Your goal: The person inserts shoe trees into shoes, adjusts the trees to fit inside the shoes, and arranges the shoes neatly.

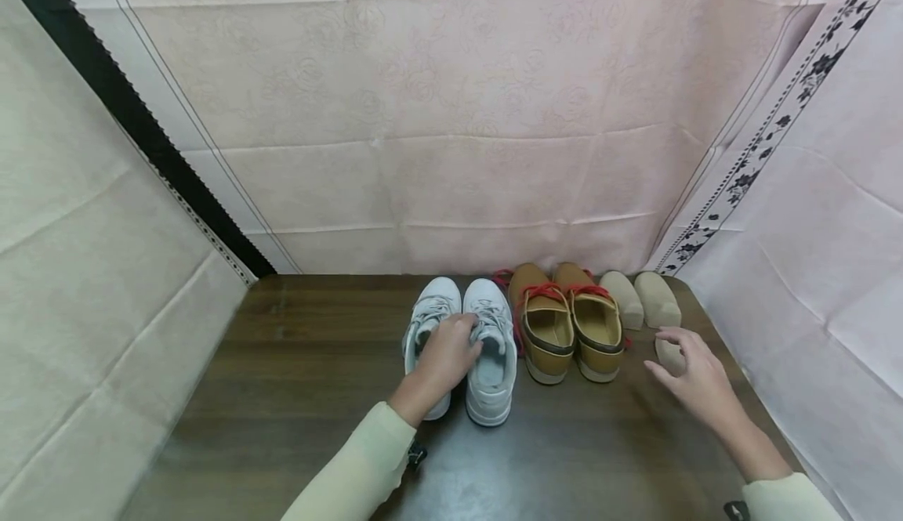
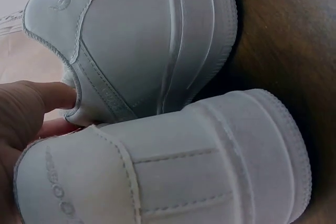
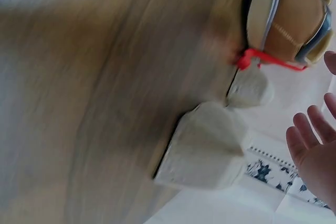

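Note:
A pair of white sneakers, the left sneaker (image 1: 428,309) and the right sneaker (image 1: 491,380), stands side by side on the brown wooden surface, toes toward the back. My left hand (image 1: 447,352) grips their adjoining inner sides at the openings; in the left wrist view its fingers (image 2: 58,95) reach into one sneaker's collar (image 2: 79,87). My right hand (image 1: 694,380) hovers with loosely spread fingers, holding nothing. Below and beyond it are rounded beige pieces (image 1: 658,299), also beige in the right wrist view (image 3: 207,148); their kind is unclear, and the hand partly hides one.
Tan shoes (image 1: 539,325) with red laces stand between the white sneakers and the beige pieces. Pale cloth walls (image 1: 451,113) close off the back and both sides. Brown wooden surface (image 1: 303,380) extends left of the sneakers.

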The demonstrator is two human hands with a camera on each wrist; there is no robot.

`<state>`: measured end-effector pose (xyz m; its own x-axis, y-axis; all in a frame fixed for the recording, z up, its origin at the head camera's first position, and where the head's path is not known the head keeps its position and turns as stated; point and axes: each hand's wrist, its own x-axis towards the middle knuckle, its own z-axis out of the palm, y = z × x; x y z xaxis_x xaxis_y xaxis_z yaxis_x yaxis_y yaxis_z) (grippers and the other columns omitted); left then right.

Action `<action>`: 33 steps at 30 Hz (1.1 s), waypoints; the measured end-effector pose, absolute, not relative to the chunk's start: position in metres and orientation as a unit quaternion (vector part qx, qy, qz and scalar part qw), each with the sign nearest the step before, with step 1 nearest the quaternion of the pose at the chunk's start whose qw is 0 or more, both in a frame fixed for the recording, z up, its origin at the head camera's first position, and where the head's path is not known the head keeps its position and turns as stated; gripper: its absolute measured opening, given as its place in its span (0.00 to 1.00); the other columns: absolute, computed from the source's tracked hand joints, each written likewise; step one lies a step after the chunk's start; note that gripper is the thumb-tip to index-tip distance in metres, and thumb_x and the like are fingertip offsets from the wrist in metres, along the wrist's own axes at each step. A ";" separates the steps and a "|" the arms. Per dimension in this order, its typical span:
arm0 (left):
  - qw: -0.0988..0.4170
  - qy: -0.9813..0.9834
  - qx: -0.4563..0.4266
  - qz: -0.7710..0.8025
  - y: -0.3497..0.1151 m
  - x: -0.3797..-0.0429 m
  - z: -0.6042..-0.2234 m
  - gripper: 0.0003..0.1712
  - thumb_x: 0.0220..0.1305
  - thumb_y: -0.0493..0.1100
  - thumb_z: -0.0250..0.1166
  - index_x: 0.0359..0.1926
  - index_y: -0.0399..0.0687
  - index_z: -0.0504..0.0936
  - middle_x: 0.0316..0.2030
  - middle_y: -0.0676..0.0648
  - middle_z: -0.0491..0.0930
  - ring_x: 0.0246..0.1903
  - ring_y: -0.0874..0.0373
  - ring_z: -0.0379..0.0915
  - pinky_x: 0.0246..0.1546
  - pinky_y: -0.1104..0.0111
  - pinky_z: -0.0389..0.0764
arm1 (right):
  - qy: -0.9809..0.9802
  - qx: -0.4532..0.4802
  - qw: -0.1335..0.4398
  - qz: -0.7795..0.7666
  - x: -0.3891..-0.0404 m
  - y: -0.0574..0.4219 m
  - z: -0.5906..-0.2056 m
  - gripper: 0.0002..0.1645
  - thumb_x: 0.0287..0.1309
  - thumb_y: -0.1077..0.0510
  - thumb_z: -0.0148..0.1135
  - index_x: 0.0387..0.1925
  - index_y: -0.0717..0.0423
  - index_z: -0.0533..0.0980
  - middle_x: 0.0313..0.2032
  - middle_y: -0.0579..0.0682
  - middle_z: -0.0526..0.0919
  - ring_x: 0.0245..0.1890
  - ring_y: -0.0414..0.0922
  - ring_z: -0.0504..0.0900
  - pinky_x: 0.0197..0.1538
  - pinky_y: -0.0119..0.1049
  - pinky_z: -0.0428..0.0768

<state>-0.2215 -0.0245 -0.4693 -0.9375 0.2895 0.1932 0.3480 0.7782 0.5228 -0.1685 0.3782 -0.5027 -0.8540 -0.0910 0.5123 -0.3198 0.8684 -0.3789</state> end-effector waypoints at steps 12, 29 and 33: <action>0.054 -0.932 -0.189 -0.303 -0.029 -0.226 -0.469 0.12 0.70 0.40 0.68 0.51 0.41 0.87 0.48 0.42 0.88 0.48 0.50 0.86 0.44 0.59 0.87 | -0.951 0.053 0.200 0.231 -0.160 0.421 -0.516 0.38 0.49 0.64 0.77 0.58 0.76 0.71 0.58 0.77 0.72 0.58 0.75 0.68 0.58 0.71 0.65; 0.059 -0.923 -0.188 -0.332 -0.033 -0.230 -0.473 0.13 0.66 0.41 0.72 0.51 0.44 0.89 0.44 0.46 0.90 0.36 0.58 0.83 0.36 0.65 0.84 | -0.969 -0.050 0.110 0.217 -0.155 0.446 -0.542 0.42 0.57 0.54 0.74 0.58 0.82 0.67 0.54 0.82 0.72 0.52 0.75 0.69 0.52 0.68 0.69; 0.039 -0.916 -0.187 -0.351 -0.035 -0.232 -0.473 0.14 0.66 0.40 0.71 0.51 0.44 0.89 0.42 0.47 0.89 0.29 0.62 0.77 0.31 0.70 0.80 | -0.968 -0.060 0.111 0.217 -0.154 0.446 -0.545 0.39 0.58 0.54 0.73 0.57 0.81 0.67 0.55 0.82 0.72 0.53 0.76 0.69 0.54 0.69 0.68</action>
<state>-0.2322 -0.0347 -0.4731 -0.9268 0.3163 0.2027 0.3707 0.6827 0.6297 -0.1536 0.4463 -0.5447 -0.9682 0.1650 0.1880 0.0690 0.8987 -0.4332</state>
